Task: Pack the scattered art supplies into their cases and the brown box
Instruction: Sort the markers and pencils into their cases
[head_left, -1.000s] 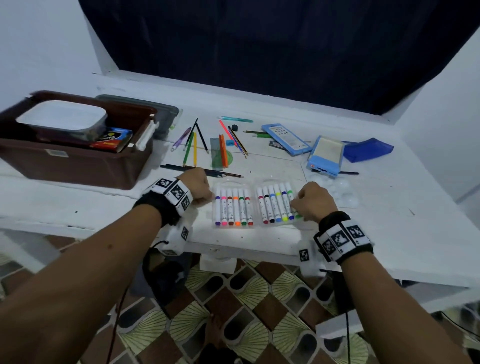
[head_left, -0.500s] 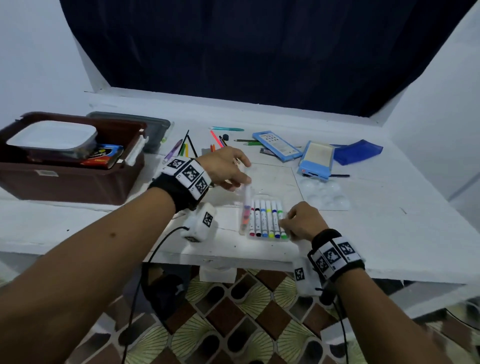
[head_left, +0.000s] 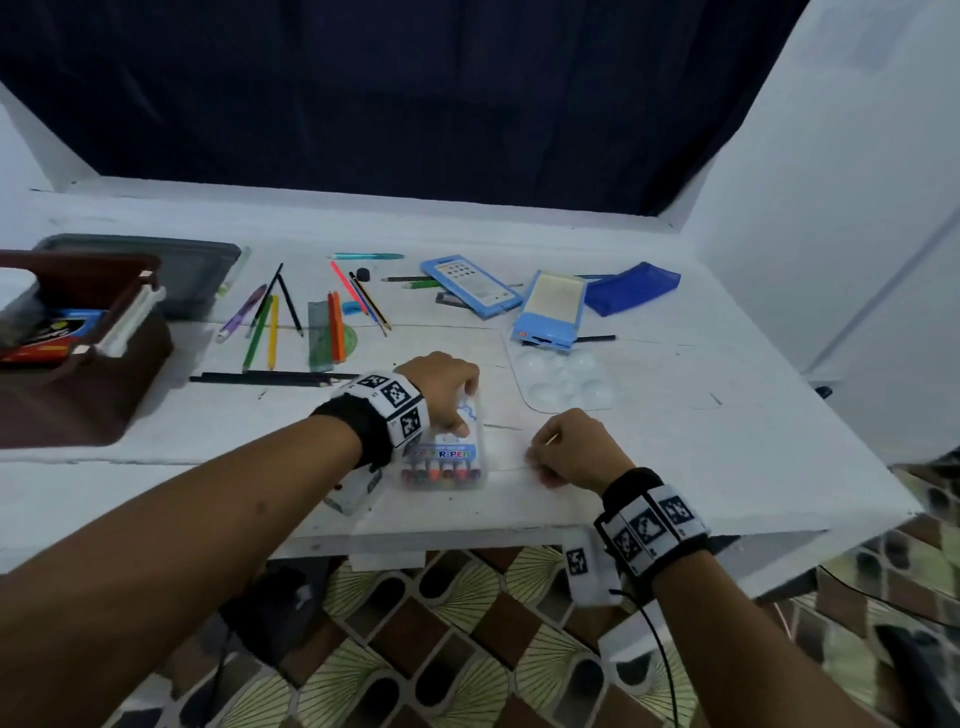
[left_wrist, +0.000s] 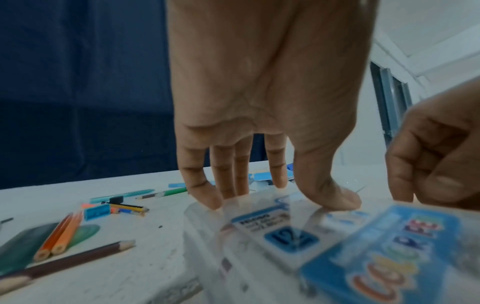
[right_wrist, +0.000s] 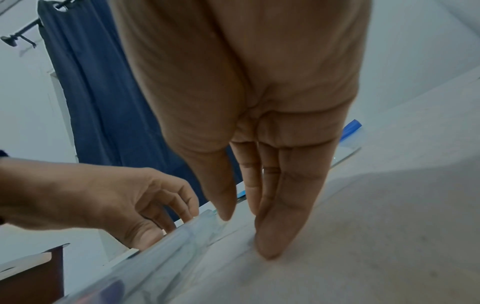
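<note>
While the brown box (head_left: 78, 384) waits at the left edge of the head view with some supplies already inside, loose pencils (head_left: 270, 332) lie scattered beyond it across the upper middle of the table (head_left: 701, 441). Lower centre, the left hand (head_left: 441, 389) presses straight fingers and thumb on the lid of the clear marker case (head_left: 447, 457), which lies flat near the table's front edge and looks folded closed. Just to its right, the right hand (head_left: 566, 452) rests loosely curled on the table beside the case, holding nothing I can make out. To finish well, I judge both hands should squeeze along the case's open edge until it snaps, then carry it level leftward into the box.
</note>
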